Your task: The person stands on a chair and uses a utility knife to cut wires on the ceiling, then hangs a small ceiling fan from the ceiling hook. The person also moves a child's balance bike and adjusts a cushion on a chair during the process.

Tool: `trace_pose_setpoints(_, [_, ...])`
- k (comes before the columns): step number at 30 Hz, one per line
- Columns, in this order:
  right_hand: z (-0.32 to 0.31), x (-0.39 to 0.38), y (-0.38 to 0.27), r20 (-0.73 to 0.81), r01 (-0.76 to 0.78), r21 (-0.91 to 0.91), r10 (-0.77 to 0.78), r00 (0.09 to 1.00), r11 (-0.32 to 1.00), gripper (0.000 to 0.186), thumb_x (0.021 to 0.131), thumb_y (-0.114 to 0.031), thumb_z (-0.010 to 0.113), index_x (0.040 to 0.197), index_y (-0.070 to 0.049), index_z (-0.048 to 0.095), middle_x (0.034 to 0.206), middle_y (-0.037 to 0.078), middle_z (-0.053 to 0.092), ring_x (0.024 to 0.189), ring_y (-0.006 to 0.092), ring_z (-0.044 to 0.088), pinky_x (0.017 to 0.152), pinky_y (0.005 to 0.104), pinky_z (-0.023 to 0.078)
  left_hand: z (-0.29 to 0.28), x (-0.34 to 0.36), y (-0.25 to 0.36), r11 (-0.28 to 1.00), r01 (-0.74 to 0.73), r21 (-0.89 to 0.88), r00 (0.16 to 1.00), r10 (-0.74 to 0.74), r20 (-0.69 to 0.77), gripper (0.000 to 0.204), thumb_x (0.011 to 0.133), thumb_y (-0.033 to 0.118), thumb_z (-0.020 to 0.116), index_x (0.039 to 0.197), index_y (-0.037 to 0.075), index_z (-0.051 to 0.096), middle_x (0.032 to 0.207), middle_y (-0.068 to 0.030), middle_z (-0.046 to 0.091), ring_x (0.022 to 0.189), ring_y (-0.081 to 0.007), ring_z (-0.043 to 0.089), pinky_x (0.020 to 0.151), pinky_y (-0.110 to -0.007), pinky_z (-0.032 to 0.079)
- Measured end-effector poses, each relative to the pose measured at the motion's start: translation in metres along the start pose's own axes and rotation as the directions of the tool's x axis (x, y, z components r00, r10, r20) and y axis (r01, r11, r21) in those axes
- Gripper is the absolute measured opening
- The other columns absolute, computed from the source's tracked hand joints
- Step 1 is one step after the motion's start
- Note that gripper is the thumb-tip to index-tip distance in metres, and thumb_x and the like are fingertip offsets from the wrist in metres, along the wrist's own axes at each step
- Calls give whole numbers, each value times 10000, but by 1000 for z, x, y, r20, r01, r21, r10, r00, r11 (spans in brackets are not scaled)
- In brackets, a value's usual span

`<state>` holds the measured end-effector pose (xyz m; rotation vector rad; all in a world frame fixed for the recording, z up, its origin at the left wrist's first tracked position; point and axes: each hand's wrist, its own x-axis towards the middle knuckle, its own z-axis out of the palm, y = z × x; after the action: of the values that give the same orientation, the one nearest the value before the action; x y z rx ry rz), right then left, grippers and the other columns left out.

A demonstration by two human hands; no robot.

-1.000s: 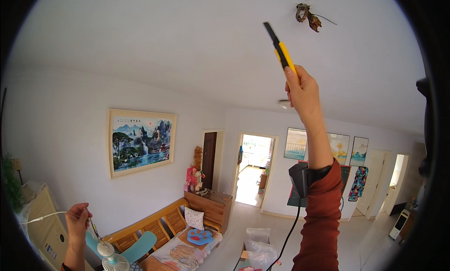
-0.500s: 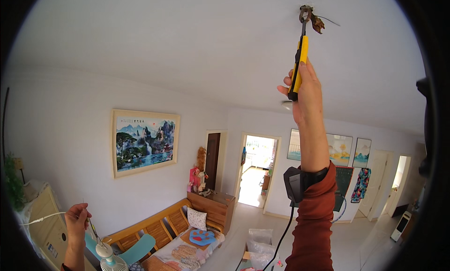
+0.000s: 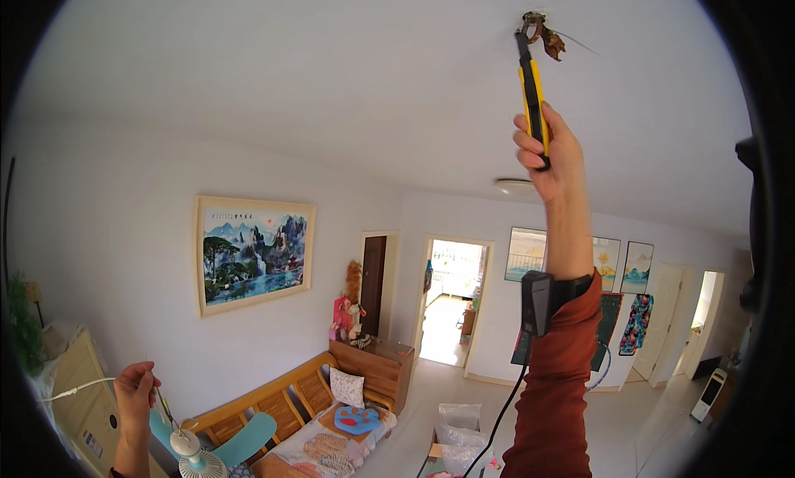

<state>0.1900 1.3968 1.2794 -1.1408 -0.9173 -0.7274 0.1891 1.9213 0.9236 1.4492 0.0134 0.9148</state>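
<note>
My right hand is raised toward the ceiling, its fingers wrapped around a yellow-and-black utility knife. The knife's dark tip is beside a rusty hook on the ceiling. From the hook hang a ragged brown strip and a thin wire. Low on the left, my left hand pinches a white cord that runs in from the left edge. Thin wires rise beside those fingers from a small fan with teal blades, just right of the hand.
A wooden sofa with cushions stands against the left wall, under a framed landscape picture. Beside it is a brown cabinet. Clear plastic packaging lies below centre. A black cable hangs from a dark device on my right wrist.
My right hand has shifted slightly right and down and turned, so the knife now leans left with its tip left of the hook. My left hand has hardly moved.
</note>
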Motion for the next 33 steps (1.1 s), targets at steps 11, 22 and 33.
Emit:
trace_pose_setpoints(11, [-4, -35, 32, -32, -177, -610, 199, 980, 773, 345, 927, -241, 479, 1242, -112, 536, 667, -59, 428, 470, 11, 293, 388, 167, 197, -2, -2, -7, 1000, -7, -23, 1000, 8, 17, 131, 864, 36, 529, 951, -5, 617, 640, -38, 583, 400, -38, 403, 366, -179, 315])
trace_pose_setpoints(22, [9, -77, 102, -69, -246, -525, 247, 967, 815, 313, 905, -317, 537, 1130, -103, 573, 635, -81, 403, 445, -6, 302, 360, 148, 193, -29, -31, -8, 993, 94, 70, 995, -90, -50, 181, 881, 132, 583, 1017, 21, 628, 690, -18, 593, 473, -32, 431, 418, -172, 324])
trace_pose_setpoints(33, [14, -160, 241, -6, -482, -427, 531, 847, 765, 314, 971, -273, 453, 1140, -26, 547, 667, -39, 467, 403, -8, 297, 332, 150, 189, -56, -44, -18, 963, 245, 111, 965, -231, -128, 214, 900, 112, 534, 1069, 5, 608, 751, -23, 598, 556, -38, 449, 481, -166, 344])
